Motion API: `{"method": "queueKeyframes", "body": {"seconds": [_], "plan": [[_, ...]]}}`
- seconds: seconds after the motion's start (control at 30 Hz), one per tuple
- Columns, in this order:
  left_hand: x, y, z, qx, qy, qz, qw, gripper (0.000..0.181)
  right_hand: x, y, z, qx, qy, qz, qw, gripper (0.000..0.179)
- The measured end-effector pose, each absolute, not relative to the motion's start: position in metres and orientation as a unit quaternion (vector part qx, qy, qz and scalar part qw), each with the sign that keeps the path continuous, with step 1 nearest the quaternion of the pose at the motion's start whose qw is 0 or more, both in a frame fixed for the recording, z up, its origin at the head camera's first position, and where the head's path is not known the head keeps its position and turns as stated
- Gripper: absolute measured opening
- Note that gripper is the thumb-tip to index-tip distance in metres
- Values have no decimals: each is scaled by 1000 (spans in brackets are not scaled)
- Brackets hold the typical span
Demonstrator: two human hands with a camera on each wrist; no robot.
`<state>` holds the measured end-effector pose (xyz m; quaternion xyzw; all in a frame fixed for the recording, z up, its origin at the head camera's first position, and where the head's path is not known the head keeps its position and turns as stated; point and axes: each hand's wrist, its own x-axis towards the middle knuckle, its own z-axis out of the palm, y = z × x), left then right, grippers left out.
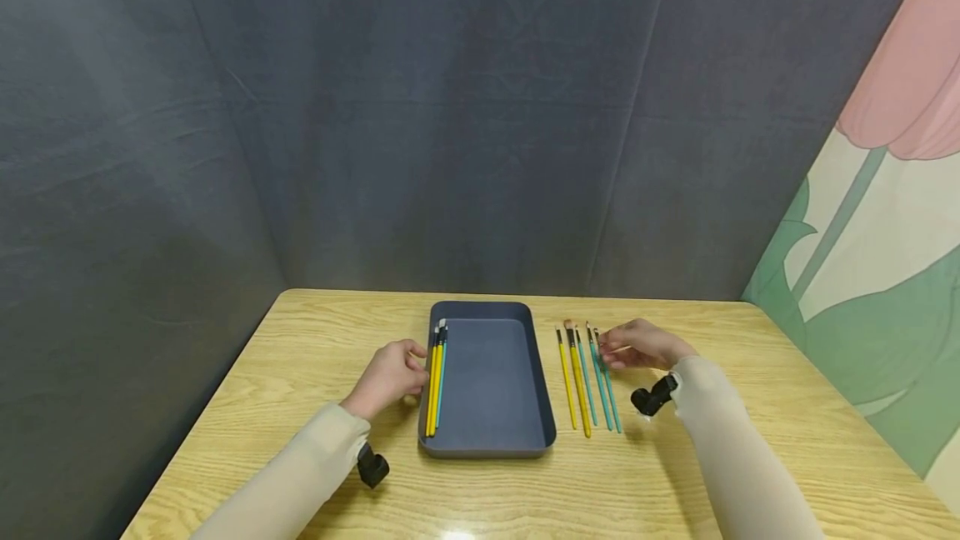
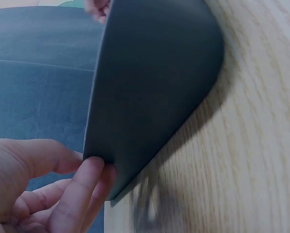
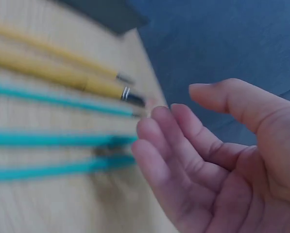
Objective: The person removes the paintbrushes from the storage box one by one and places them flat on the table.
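Note:
A dark grey rectangular tray point(image 1: 495, 382) lies on the table, with two yellow paintbrushes point(image 1: 432, 394) and one turquoise paintbrush point(image 1: 442, 386) along its inner left side. My left hand point(image 1: 388, 375) is at the tray's left wall; the left wrist view shows its fingertips touching the outer side near the rim. Right of the tray, two yellow paintbrushes point(image 1: 567, 382) and three turquoise paintbrushes point(image 1: 589, 386) lie side by side, bristles away from me. Over the bristle ends of the rightmost turquoise ones hovers my right hand point(image 3: 217, 165), thumb apart from loosely bent fingers, nothing held.
The wooden table point(image 1: 315, 357) ends at a dark cloth point(image 1: 450, 148) hanging behind and on the left. At the right stands a panel with a painted tulip point(image 1: 907, 73). Each wrist carries a small black camera point(image 1: 372, 465).

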<state>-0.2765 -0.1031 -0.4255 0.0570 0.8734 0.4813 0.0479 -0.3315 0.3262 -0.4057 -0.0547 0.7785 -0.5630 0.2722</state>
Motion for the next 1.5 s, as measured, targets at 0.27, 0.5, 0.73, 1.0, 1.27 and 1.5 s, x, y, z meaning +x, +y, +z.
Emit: {"method": "queueKeyframes", "body": {"seconds": [0.27, 0.5, 0.73, 1.0, 1.27, 1.5], "plan": [[-276, -102, -426, 58, 876, 476, 48, 36, -327, 293, -389, -71, 752, -617, 221, 55], [-276, -101, -426, 59, 876, 476, 47, 36, -319, 250, -379, -88, 690, -689, 203, 47], [-276, -101, -427, 61, 876, 476, 48, 37, -310, 209, -375, -98, 666, -715, 189, 42], [-276, -100, -427, 59, 877, 474, 50, 38, -303, 173, -377, -91, 691, -688, 203, 34], [-276, -101, -427, 58, 876, 476, 48, 37, -305, 143, -387, -86, 708, -670, 207, 37], [-276, -100, -427, 51, 874, 480, 50, 36, -308, 120, -397, -46, 737, -638, 218, 34]]}}
